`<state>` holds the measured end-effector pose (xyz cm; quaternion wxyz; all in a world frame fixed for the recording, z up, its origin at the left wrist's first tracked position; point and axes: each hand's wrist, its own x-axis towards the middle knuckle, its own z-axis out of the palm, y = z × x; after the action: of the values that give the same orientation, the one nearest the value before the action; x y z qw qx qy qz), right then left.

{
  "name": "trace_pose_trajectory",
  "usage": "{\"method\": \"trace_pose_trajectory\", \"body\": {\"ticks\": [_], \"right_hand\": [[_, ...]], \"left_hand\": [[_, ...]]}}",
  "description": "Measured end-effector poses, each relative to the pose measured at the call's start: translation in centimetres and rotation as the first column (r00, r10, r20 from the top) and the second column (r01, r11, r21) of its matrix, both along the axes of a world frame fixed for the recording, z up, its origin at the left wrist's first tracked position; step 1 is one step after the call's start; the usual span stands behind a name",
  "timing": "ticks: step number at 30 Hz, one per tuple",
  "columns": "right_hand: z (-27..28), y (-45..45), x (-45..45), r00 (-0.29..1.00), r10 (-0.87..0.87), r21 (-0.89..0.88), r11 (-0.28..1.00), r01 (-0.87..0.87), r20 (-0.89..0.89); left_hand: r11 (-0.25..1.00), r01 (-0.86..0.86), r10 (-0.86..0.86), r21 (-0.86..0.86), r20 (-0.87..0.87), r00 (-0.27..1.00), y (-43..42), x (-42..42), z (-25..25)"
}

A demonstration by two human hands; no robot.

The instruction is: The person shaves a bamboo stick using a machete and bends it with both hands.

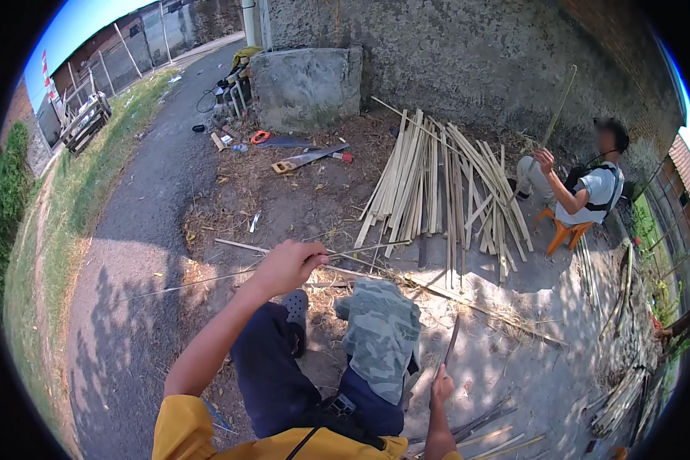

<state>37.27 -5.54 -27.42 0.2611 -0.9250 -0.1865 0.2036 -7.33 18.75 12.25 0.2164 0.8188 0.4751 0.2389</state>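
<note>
My left hand [287,267] is closed on a thin bamboo strip [360,249], out in front of my left knee. The strip runs across both sides of the fist. Low on the right, my right hand [441,386] grips the handle of a long knife [453,337], its dark narrow blade pointing up and away from me. Knife and strip are apart. A camouflage cloth [379,333] covers my right thigh, between the two hands.
A pile of split bamboo strips [425,176] lies ahead by the wall. Two handsaws, one with a wooden handle [285,165], rest on the dirt. At right, a person [602,188] on an orange stool [567,232] holds up a strip [561,107]. More strips [506,445] lie near my right hand.
</note>
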Motion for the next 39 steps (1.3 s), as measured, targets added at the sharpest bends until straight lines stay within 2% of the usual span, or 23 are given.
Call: {"method": "trace_pose_trajectory", "body": {"ticks": [2, 4, 6, 9, 11, 13, 14, 16, 17, 18, 20, 21, 22, 23, 24, 25, 26, 27, 29, 30, 32, 35, 39], "right_hand": [[-3.3, -1.6, -1.4, 0.998, 0.024, -0.073, 0.997, -0.02, 0.054], [-6.1, -2.2, -2.7, 0.994, 0.053, -0.154, 0.987, -0.037, 0.096], [-7.7, -3.3, -3.4, 0.993, 0.114, -0.171, 0.979, -0.107, 0.035], [-7.2, -2.8, -4.5, 0.998, 0.066, -0.232, 0.97, -0.068, -0.016], [-11.5, -3.5, -2.5, 0.996, 0.072, -0.24, 0.967, -0.082, -0.052], [-15.1, -4.1, 0.9, 0.881, 0.438, -0.293, 0.831, -0.472, -0.179], [-14.5, -3.2, 2.3, 0.803, 0.508, -0.296, 0.751, -0.59, -0.311], [-10.5, -0.4, 3.7, 0.853, 0.515, -0.211, 0.827, -0.52, -0.084], [-7.7, 2.0, 3.9, 0.922, 0.381, 0.05, 0.925, -0.378, -0.076], [-2.0, 4.7, 3.4, 0.928, 0.356, 0.318, 0.897, -0.307, -0.107], [13.5, 8.8, -0.7, 0.93, 0.361, 0.639, 0.732, -0.236, -0.071], [24.5, 10.9, -3.6, 0.848, 0.471, 0.614, 0.602, -0.51, 0.243], [28.5, 11.6, -5.4, 0.725, 0.526, 0.561, 0.467, -0.684, 0.445], [31.1, 12.0, -6.6, 0.722, 0.525, 0.561, 0.462, -0.687, 0.452], [33.1, 12.1, -7.7, 0.562, 0.636, 0.38, 0.415, -0.827, 0.529], [34.0, 12.5, -8.4, 0.378, 0.733, 0.182, 0.336, -0.924, 0.566], [34.0, 13.2, -8.9, 0.311, 0.713, 0.174, 0.261, -0.95, 0.628], [33.6, 13.3, -9.0, 0.304, 0.713, 0.175, 0.252, -0.952, 0.631], [32.9, 13.1, -8.7, 0.381, 0.784, 0.211, 0.317, -0.925, 0.491], [32.9, 13.1, -8.8, 0.355, 0.68, 0.232, 0.269, -0.935, 0.642], [33.0, 12.8, -7.1, 0.388, 0.667, 0.25, 0.298, -0.921, 0.636], [32.8, 11.3, -2.4, 0.491, 0.673, 0.29, 0.397, -0.871, 0.553], [32.4, 8.9, 3.4, 0.58, 0.725, 0.345, 0.472, -0.811, 0.371]], "left_hand": [[0.999, -0.027, 0.029, 0.018, -0.104, 0.994, 2.3, 0.7, -2.7], [1.0, -0.008, 0.01, 0.026, -0.094, 0.996, 3.4, 1.6, -4.8], [0.996, 0.074, -0.071, 0.057, -0.057, 0.996, 4.1, 2.2, -7.6], [0.986, 0.16, -0.154, 0.054, -0.103, 0.983, 3.1, 4.0, -8.9], [0.98, 0.189, -0.183, 0.056, -0.107, 0.977, 2.6, 5.0, -9.7], [0.955, 0.257, -0.239, 0.146, -0.127, 0.963, 2.4, 5.4, -10.2], [0.945, 0.283, -0.255, 0.163, -0.174, 0.951, 2.2, 5.6, -10.2], [0.925, 0.32, -0.281, 0.204, -0.2, 0.939, 1.9, 5.9, -10.4], [0.904, 0.353, -0.3, 0.24, -0.231, 0.926, 1.7, 6.0, -10.5], [0.907, 0.357, -0.297, 0.221, -0.264, 0.918, 1.3, 6.3, -10.3], [0.884, 0.388, -0.313, 0.259, -0.287, 0.905, 0.6, 7.5, -10.4], [0.851, 0.424, -0.328, 0.31, -0.317, 0.89, 0.6, 7.5, -10.0], [0.861, 0.426, -0.35, 0.28, -0.282, 0.893, 0.5, 7.8, -9.8], [0.86, 0.423, -0.347, 0.287, -0.28, 0.895, 0.3, 8.1, -9.5], [0.852, 0.432, -0.361, 0.295, -0.265, 0.894, 0.0, 8.5, -9.0], [0.846, 0.438, -0.372, 0.304, -0.253, 0.893, -0.2, 8.7, -8.5], [0.843, 0.428, -0.373, 0.326, -0.221, 0.901, -0.3, 8.9, -8.1], [0.845, 0.421, -0.364, 0.33, -0.222, 0.905, -0.3, 8.9, -7.6], [0.908, 0.419, -0.405, 0.03, -0.202, 0.892, -0.4, 8.8, -6.7], [0.911, 0.41, -0.397, 0.029, -0.198, 0.896, -0.7, 8.3, -6.2], [0.884, 0.312, -0.32, 0.348, -0.036, 0.947, -1.0, 6.6, -4.7], [0.898, 0.09, -0.033, 0.431, -0.14, 0.99, -0.2, 0.5, -1.2], [0.768, -0.234, 0.378, 0.596, -0.127, 0.917, 2.0, -8.8, 0.6]]}}
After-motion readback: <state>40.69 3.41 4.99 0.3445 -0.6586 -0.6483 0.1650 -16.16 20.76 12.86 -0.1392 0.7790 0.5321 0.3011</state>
